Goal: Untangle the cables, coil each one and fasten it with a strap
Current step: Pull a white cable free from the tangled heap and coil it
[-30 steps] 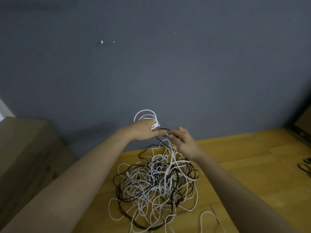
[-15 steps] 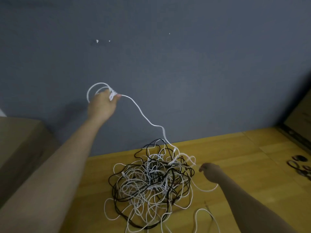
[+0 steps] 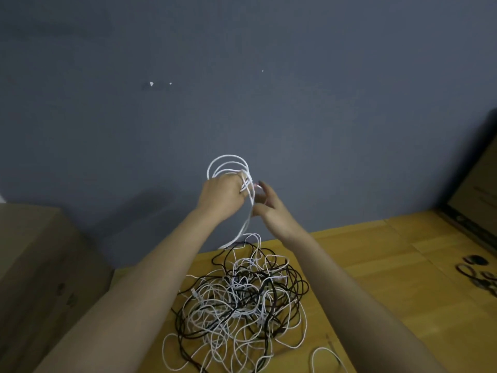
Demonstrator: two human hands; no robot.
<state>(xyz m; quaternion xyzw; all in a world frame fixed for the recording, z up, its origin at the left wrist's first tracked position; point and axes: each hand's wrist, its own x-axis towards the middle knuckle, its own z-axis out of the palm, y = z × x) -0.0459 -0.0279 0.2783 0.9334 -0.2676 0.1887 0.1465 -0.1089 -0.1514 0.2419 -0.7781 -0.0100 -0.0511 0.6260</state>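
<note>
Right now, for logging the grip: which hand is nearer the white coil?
Left. The left hand grips the white coil; the right hand is beside it, guiding the trailing strand.

White cable (image 3: 243, 227) partly coiled: several round loops (image 3: 228, 164) raised above the pile, bunched at one side, a doubled strand hanging down from the bunch into the heap. Tangled pile (image 3: 242, 305) of thin white and black cables lies on the wooden table (image 3: 390, 278) near the wall edge, loops overlapping, strands spilling outward. One loose white loop (image 3: 326, 358) at the front right of the pile. Black coiled cables (image 3: 481, 275) lie far right, blurred.
</note>
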